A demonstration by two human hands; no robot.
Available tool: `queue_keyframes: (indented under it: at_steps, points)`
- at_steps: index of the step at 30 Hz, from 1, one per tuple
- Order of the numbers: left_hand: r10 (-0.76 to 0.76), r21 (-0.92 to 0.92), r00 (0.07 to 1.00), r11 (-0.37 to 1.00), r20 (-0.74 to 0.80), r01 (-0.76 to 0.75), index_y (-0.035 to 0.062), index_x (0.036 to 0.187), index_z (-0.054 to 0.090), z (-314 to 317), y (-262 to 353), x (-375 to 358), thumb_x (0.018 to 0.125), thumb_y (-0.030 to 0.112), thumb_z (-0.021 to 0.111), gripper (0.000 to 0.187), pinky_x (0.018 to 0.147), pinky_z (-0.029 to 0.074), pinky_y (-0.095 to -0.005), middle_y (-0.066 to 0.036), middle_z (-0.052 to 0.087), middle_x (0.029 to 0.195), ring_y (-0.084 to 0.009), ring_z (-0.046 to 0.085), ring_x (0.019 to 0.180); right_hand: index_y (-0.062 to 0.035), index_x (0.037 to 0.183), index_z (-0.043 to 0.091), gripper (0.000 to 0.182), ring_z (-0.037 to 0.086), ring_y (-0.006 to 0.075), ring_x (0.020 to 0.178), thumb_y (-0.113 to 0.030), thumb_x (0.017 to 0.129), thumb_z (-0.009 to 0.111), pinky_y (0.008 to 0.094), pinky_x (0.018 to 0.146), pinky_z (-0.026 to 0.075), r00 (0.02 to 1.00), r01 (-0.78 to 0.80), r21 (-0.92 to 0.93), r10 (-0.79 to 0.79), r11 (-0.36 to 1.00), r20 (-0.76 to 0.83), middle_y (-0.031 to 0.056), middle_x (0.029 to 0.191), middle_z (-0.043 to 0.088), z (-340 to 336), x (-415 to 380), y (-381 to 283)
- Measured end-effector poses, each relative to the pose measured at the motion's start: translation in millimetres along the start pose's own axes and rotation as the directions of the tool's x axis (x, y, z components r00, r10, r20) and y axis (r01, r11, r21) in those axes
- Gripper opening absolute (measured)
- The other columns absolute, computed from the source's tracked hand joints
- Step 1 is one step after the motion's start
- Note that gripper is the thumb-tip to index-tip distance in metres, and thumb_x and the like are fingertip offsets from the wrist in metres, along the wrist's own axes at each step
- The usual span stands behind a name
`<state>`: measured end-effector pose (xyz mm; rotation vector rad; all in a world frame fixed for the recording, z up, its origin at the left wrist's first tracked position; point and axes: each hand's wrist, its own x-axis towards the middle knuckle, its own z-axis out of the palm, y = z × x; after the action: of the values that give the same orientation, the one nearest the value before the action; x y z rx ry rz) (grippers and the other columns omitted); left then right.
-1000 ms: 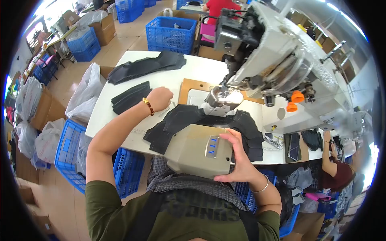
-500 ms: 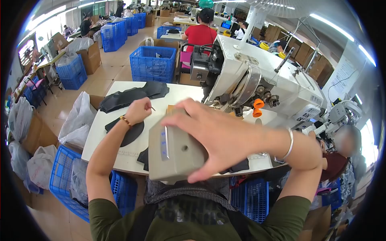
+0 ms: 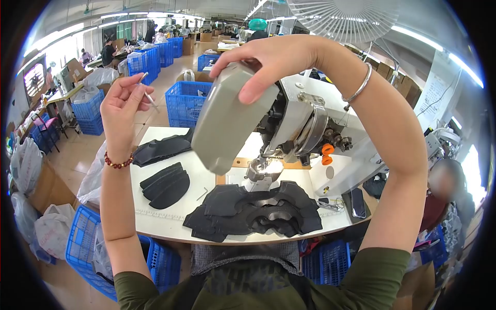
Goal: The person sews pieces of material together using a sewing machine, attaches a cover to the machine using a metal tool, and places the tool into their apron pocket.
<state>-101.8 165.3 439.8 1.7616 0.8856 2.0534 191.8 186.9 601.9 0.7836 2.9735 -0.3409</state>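
My left hand [image 3: 124, 106] is raised at the left, its fingers pinching a thin metal rod [image 3: 149, 94]. My right hand [image 3: 263, 64] grips a grey machine cover [image 3: 230, 119] from above, holding it tilted at the left end of the white sewing machine [image 3: 341, 103]. Below the cover, the machine's post [image 3: 260, 173] is lit up. Black cut pieces [image 3: 258, 209] are spread at the table's front edge, and more black pieces [image 3: 165, 186] lie at the left. A small hex key [image 3: 202, 193] rests on the white tabletop [image 3: 170, 219].
A phone [image 3: 357, 203] and scissors [image 3: 330, 204] lie at the table's right. Blue crates [image 3: 188, 98] stand behind the table and under its front edge [image 3: 85, 237]. Plastic bags are at the left. A person [image 3: 439, 201] sits at the far right; other people are farther back.
The cover has risen with my right hand from low over the table to the machine's head. My left hand has moved up and left with the rod. The pieces below have come into view.
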Motion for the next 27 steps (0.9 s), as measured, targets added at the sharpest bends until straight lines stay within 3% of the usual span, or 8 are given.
queue_keyframes:
  at_steps: [4, 5, 9, 12, 16, 23, 27]
  points:
    - [0.060, -0.231, 0.994, 0.970, -0.095, -0.081, -0.0013, 0.110, 0.061, 35, 15, -6, 0.096, 0.005, 0.062, 0.016, 0.068, 0.057, -0.0246, -0.013, 0.071, 0.096, -0.0158, 0.070, 0.079, -0.0060, 0.137, 0.053, 0.091, 0.058, 0.0293, 0.114, -0.062, 0.069, 0.075, 0.0356, 0.098, 0.046, 0.998, -0.025, 0.001, 0.025, 1.000, -0.055, 0.0171, 0.126, 0.057, 6, -2, 15]
    - [0.072, -0.290, 0.993, 0.952, -0.095, -0.097, -0.0016, 0.107, 0.060, 43, 16, -8, 0.095, 0.004, 0.062, 0.013, 0.070, 0.059, -0.0264, -0.014, 0.071, 0.097, -0.0183, 0.072, 0.081, -0.0103, 0.139, 0.050, 0.089, 0.057, 0.0262, 0.117, -0.050, 0.066, 0.081, 0.0387, 0.101, 0.046, 0.998, -0.047, 0.009, 0.048, 0.999, -0.043, 0.0118, 0.130, 0.056, 6, 1, 18]
    - [0.095, -0.402, 0.989, 0.906, -0.116, -0.134, -0.0028, 0.102, 0.058, 70, 13, -10, 0.095, 0.002, 0.062, 0.009, 0.073, 0.060, -0.0277, -0.015, 0.071, 0.098, -0.0188, 0.072, 0.082, -0.0128, 0.141, 0.048, 0.093, 0.051, 0.0274, 0.124, -0.052, 0.063, 0.082, 0.0389, 0.106, 0.041, 1.000, -0.024, -0.121, 0.025, 0.992, 0.000, 0.0096, 0.137, 0.049, 10, 7, 30]
    - [0.114, -0.421, 0.985, 0.893, -0.128, -0.158, -0.0027, 0.101, 0.058, 84, 6, -12, 0.094, 0.001, 0.063, 0.009, 0.073, 0.060, -0.0274, -0.016, 0.071, 0.097, -0.0183, 0.072, 0.084, -0.0090, 0.139, 0.049, 0.094, 0.054, 0.0301, 0.117, -0.055, 0.063, 0.081, 0.0377, 0.099, 0.045, 1.000, 0.007, -0.128, -0.010, 0.992, -0.025, 0.0160, 0.129, 0.054, 9, 3, 33]
    - [0.091, -0.475, 0.988, 0.868, -0.125, -0.141, -0.0030, 0.098, 0.058, 99, -4, -18, 0.093, -0.002, 0.063, 0.007, 0.074, 0.060, -0.0272, -0.016, 0.071, 0.096, -0.0182, 0.072, 0.088, -0.0120, 0.139, 0.049, 0.092, 0.052, 0.0309, 0.119, -0.054, 0.063, 0.081, 0.0371, 0.099, 0.045, 0.998, -0.054, -0.152, 0.057, 0.987, 0.019, 0.0162, 0.131, 0.050, 11, 2, 36]
    - [0.102, -0.516, 0.982, 0.840, -0.158, -0.170, -0.0040, 0.098, 0.056, 111, -15, -24, 0.093, -0.006, 0.060, 0.007, 0.078, 0.062, -0.0309, -0.015, 0.068, 0.099, -0.0203, 0.071, 0.091, -0.0142, 0.137, 0.050, 0.092, 0.054, 0.0333, 0.115, -0.060, 0.063, 0.078, 0.0379, 0.093, 0.046, 0.983, -0.146, -0.347, 0.174, 0.926, 0.053, 0.0185, 0.128, 0.049, 10, 3, 38]
    - [0.139, -0.465, 0.977, 0.862, -0.163, -0.201, -0.0019, 0.100, 0.056, 116, -23, -25, 0.097, 0.000, 0.058, 0.005, 0.077, 0.061, -0.0312, -0.019, 0.070, 0.101, -0.0248, 0.072, 0.089, -0.0151, 0.137, 0.050, 0.092, 0.055, 0.0329, 0.111, -0.064, 0.063, 0.075, 0.0387, 0.089, 0.046, 0.974, -0.179, -0.378, 0.219, 0.908, 0.065, 0.0168, 0.123, 0.050, 14, 0, 36]
